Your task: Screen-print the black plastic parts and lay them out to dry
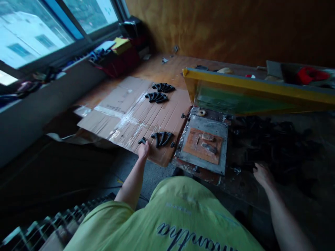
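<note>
My left hand [143, 150] is closed on a black curved handle-like piece [142, 140] at the near edge of a flattened cardboard sheet [112, 120]. Just right of it lies a fanned row of similar black curved pieces [162, 138]. Two more such groups, a middle row [156, 97] and a far row [163, 87], rest further back on the cardboard. On the right, my right hand [263, 175] pinches the end of a dark piece [248, 168] beside a large pile of black pieces [282, 150]. Dim light there hides that piece's exact shape.
Between my hands sits a metal plate [222, 153] with a brown board [191, 148] and small blocks [208, 137] on it. Behind it, a yellow-edged screen frame [256, 83] stands tilted up. A red box [120, 62] is by the window.
</note>
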{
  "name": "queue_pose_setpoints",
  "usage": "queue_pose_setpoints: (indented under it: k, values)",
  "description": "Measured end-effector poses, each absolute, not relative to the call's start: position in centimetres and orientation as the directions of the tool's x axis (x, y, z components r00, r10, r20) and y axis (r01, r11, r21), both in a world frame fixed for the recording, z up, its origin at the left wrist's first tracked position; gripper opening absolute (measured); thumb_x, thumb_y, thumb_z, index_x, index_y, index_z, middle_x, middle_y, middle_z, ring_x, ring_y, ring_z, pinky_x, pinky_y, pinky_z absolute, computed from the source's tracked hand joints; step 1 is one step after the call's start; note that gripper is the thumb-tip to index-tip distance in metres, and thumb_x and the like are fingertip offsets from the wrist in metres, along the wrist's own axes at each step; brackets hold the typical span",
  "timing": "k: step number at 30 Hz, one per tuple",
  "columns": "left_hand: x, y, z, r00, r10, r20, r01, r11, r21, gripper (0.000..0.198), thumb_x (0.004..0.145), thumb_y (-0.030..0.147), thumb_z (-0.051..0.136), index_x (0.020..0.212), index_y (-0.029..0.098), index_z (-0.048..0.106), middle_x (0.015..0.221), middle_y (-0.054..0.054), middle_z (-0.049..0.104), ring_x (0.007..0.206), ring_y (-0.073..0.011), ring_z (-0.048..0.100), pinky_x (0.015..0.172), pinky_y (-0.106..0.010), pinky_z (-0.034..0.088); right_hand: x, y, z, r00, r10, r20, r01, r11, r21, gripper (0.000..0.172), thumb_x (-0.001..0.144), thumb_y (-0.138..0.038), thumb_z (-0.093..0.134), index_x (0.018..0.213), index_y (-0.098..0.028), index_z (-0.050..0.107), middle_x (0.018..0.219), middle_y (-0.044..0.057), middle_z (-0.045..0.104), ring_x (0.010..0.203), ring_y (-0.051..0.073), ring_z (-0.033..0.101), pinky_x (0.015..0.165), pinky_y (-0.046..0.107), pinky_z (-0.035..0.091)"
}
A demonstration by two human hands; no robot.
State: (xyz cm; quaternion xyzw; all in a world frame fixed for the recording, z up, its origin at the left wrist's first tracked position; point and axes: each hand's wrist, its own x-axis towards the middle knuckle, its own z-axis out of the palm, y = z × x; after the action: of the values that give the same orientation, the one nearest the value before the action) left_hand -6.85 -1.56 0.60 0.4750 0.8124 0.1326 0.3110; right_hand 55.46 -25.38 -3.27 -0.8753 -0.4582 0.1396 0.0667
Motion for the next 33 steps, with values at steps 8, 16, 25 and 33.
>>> queue_pose_setpoints:
  k: [8,16,25,33]
  values:
    - [-4.2,0.4,0.6,-0.35,0.82,-0.453,0.837,0.491,0.241,0.066,0.095,0.06,0.039,0.123,0.006,0.064,0.129,-0.031,0.064,0.128,-0.0429,0.058,0.106,-0.055,0.041,55.2,-25.1,-3.2,0.513,0.846,-0.144,0.778,-0.53,-0.337,0.027,0.077,-0.02,0.05,0.098,-0.023,0.068,0.095,0.011,0.067,0.098,0.03,0.067,0.085,0.043,0.055]
    - [-4.4,-0.8,4.0,-0.342,0.882,-0.326,0.893,0.413,0.18,0.067,0.098,0.062,0.034,0.117,0.005,0.066,0.119,-0.031,0.068,0.117,-0.043,0.064,0.096,-0.054,0.046,46.8,-21.9,3.9,0.455,0.877,0.156,0.805,-0.33,-0.493,0.037,0.094,-0.035,0.045,0.121,-0.03,0.069,0.112,0.015,0.062,0.107,0.032,0.063,0.097,0.047,0.051]
    - [9.1,5.0,15.4,0.098,0.988,0.123,0.216,-0.142,0.966,0.067,0.099,0.068,0.029,0.125,0.013,0.059,0.059,0.003,0.051,0.044,-0.008,0.039,0.048,-0.021,0.032,33.2,-11.8,4.8,0.052,0.986,0.156,0.897,0.022,-0.442,0.042,0.098,-0.013,0.042,0.121,-0.023,0.075,0.108,0.011,0.064,0.103,0.023,0.059,0.092,0.037,0.049]
    - [14.4,4.9,22.0,0.231,0.949,0.214,-0.103,-0.195,0.975,0.061,0.098,0.07,0.031,0.108,0.02,0.064,0.056,0.002,0.054,0.042,-0.0078,0.042,0.042,-0.019,0.032,31.8,-11.8,5.6,-0.036,0.996,0.076,0.982,0.049,-0.184,0.044,0.098,-0.013,0.046,0.135,-0.023,0.066,0.117,0.014,0.066,0.111,0.027,0.054,0.095,0.041,0.043]
